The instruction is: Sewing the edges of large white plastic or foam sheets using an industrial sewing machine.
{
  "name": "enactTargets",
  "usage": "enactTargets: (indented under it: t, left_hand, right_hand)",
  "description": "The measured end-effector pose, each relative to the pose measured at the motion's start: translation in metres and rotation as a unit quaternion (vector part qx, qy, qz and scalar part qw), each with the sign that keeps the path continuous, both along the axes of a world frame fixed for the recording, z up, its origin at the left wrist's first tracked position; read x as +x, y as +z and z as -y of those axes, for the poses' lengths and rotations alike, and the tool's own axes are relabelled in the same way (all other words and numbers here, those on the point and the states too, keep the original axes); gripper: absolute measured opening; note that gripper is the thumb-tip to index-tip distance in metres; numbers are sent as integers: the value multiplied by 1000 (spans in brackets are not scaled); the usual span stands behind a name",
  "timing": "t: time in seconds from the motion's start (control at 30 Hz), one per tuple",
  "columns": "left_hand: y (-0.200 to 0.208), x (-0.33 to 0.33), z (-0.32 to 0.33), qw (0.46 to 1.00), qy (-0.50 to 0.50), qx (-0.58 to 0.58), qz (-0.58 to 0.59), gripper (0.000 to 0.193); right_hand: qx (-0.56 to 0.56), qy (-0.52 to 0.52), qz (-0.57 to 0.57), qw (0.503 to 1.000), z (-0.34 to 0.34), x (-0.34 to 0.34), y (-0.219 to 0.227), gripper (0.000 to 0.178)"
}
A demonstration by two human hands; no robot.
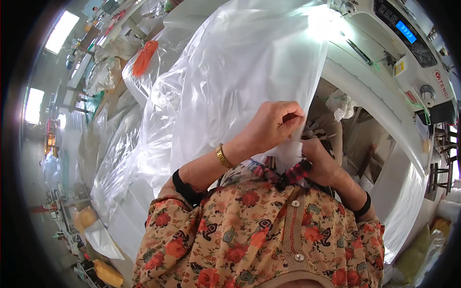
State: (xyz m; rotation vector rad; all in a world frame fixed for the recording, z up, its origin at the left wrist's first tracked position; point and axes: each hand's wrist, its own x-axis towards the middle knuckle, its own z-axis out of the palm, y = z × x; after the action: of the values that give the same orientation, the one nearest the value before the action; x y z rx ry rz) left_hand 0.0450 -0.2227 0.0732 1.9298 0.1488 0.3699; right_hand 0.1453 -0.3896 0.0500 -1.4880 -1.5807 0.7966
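A large translucent white plastic sheet (249,62) spreads from the sewing table down toward my lap. My left hand (278,122), with a gold band at the wrist, is curled closed at the sheet's right edge, thumb and forefinger pinched on it. Lower and to the right, close to my body, my right hand (319,161) is closed around a bunched white part of the sheet; its fingertips are mostly hidden. The sewing machine (408,53) stands at the upper right, its lamp shining on the sheet's far corner.
Dark-handled thread snips (359,51) lie on the machine bed. An opening in the table shows a crumpled white scrap (341,105) beyond my right hand. Heaps of clear plastic (120,139) fill the left side, with an orange bundle (145,57) on them.
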Motion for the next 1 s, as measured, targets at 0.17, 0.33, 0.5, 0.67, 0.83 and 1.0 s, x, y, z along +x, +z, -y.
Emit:
enactTargets:
  t: [0.17, 0.33, 0.5, 0.67, 0.83, 1.0]
  left_hand:
    - [0, -4, -2, 997, 7, 72, 20, 6]
    - [6, -10, -6, 996, 20, 88, 8, 8]
    - [14, -18, -19, 997, 15, 41, -60, 15]
    - [45, -24, -41, 980, 85, 176, -19, 11]
    - [97, -12, -54, 902, 89, 420, 50, 5]
    - [116, 0, -23, 830, -89, 550, -4, 5]
  right_hand:
    - [43, 17, 136, 990, -9, -14, 25, 7]
    - [85, 49, 139, 985, -23, -24, 16, 11]
    - [128, 61, 199, 970, -46, -29, 19, 13]
    - [195, -114, -61, 972, -55, 15, -12, 13]
    - [75, -320, -21, 944, -155, 31, -51, 17]
    - [117, -22, 5, 993, -206, -15, -82, 20]
